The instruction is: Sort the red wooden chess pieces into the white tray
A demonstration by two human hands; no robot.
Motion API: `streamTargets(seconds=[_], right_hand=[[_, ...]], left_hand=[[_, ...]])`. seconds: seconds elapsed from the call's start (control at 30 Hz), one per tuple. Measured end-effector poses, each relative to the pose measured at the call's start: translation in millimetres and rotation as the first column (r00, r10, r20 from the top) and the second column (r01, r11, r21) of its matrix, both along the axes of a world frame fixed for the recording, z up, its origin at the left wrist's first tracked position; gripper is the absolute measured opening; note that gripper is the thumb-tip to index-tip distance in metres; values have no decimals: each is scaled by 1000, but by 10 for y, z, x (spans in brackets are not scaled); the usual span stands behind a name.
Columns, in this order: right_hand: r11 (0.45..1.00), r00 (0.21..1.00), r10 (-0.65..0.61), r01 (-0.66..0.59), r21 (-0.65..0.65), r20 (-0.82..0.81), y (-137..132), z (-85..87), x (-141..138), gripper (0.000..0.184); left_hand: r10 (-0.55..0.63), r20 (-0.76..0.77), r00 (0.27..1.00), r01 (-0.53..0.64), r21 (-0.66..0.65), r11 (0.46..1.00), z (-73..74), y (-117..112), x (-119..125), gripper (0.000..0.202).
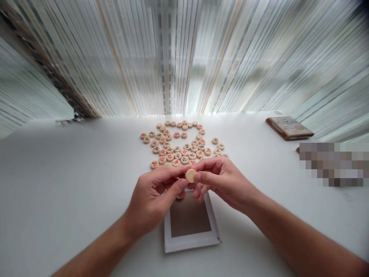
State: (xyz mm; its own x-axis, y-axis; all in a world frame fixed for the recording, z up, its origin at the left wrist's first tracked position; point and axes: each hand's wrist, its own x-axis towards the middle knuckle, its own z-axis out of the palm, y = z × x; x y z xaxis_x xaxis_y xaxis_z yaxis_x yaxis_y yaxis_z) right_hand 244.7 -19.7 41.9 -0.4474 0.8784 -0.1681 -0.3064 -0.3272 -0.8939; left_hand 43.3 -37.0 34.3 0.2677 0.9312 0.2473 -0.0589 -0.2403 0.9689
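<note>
Both hands meet over the white table (72, 181), pinching one round wooden game piece (190, 176) between their fingertips. My left hand (152, 198) grips it with thumb and forefinger from the left; my right hand (221, 179) holds it from the right. The piece shows a blank pale face. Just beyond the hands lie several similar wooden discs (178, 144) with red or black characters, spread flat. Below the hands sits a shallow white box tray (173, 240) with a brown bottom.
A brown box lid or book (289, 127) lies at the far right of the table. A blurred patch sits below it. Striped white curtains (184, 57) hang behind the table's far edge.
</note>
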Motion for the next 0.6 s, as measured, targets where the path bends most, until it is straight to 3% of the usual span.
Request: streamTargets(seconds=[0.33, 0.6], right_hand=[[999, 1000, 6, -7, 47, 15, -20, -27, 13, 35], [999, 999, -29, 29, 14, 31, -24, 5, -30, 54]], left_hand=[[-28, -8, 1000, 27, -39, 999, -28, 1, -14, 28], [-29, -25, 999, 27, -73, 997, -42, -7, -22, 28]])
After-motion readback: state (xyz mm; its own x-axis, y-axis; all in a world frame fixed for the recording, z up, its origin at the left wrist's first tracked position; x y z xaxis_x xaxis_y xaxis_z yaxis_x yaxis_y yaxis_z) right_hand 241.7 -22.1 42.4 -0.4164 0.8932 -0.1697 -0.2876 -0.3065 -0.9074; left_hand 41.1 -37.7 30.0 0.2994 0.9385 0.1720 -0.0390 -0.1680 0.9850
